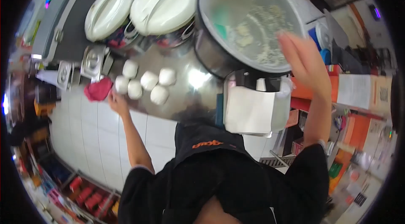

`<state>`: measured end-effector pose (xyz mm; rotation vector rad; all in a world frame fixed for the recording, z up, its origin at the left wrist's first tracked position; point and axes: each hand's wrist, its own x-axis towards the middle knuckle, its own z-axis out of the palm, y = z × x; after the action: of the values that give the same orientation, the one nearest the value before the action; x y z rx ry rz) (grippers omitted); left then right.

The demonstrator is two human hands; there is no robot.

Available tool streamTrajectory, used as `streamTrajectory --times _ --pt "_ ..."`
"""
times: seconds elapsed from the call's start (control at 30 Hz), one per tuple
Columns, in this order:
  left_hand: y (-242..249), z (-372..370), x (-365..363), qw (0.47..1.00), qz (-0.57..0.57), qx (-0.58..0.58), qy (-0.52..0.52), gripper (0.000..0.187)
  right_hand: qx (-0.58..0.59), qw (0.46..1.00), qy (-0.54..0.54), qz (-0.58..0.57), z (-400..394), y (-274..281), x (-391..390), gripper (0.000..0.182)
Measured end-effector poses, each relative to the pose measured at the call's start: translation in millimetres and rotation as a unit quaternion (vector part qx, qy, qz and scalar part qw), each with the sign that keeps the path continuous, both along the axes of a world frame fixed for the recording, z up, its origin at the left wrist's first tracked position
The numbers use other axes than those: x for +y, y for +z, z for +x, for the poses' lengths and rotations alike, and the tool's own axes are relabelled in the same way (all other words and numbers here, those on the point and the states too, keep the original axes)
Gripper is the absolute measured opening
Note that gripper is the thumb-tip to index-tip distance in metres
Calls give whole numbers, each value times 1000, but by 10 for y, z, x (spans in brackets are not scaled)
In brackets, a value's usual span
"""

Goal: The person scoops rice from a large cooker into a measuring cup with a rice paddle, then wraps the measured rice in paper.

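At the left end of the steel counter, my left hand (117, 102) is beside a crumpled red cloth (98, 89) and near several white rounded pieces (135, 89); whether its fingers grip anything is too small to tell. My right hand (302, 61) is raised at the right rim of a large round pot (211, 51), blurred by motion, its fingers stretched out with nothing visible in them. Inside the pot, remains of rice (270, 34) cling to the bottom and side, and a green item (220, 31) shows through haze.
Two cookers with white oval lids (162, 8) stand behind the white pieces. Small lidded steel containers (93, 61) sit at the counter's left. A boxy device with a white top (249, 110) is in front of the pot. Shelves (90, 198) stand lower left.
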<state>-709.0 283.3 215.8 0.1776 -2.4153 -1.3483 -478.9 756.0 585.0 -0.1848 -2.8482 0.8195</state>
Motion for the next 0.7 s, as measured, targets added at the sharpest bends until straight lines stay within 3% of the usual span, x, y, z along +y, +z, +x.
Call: streamTrajectory --times 0.07,0.1,0.13,0.2,0.27,0.33,0.47,0.57,0.63,0.7 --pt "162 121 26 998 -11 39 45 36 -64 984 67 152 -598 -292 507 19" --pt "314 231 99 997 -11 49 56 35 -87 980 96 150 -852 -514 666 27" --pt "487 349 229 996 -11 57 68 34 -177 957 130 189 -1066 -532 658 29" --pt "700 423 446 995 9 75 68 29 -235 923 193 235 -1432 -843 919 28" --pt "890 941 631 991 31 104 78 25 -347 826 259 361 -1794 -1236 757 26" --pt "1121 1320 802 993 -1 76 90 22 -247 853 281 365 -1993 -1721 801 29" --pt "1165 1939 835 990 35 83 108 20 -236 850 317 349 -2038 -1802 678 24" --pt "1196 2146 865 989 34 65 130 19 -241 831 409 290 -2028 -1824 706 22" --pt "1329 2183 940 988 36 50 144 18 -272 794 436 326 -2049 -1746 734 23" --pt "1610 2017 1098 988 18 105 113 18 -228 826 395 333 -1898 -1533 853 22"
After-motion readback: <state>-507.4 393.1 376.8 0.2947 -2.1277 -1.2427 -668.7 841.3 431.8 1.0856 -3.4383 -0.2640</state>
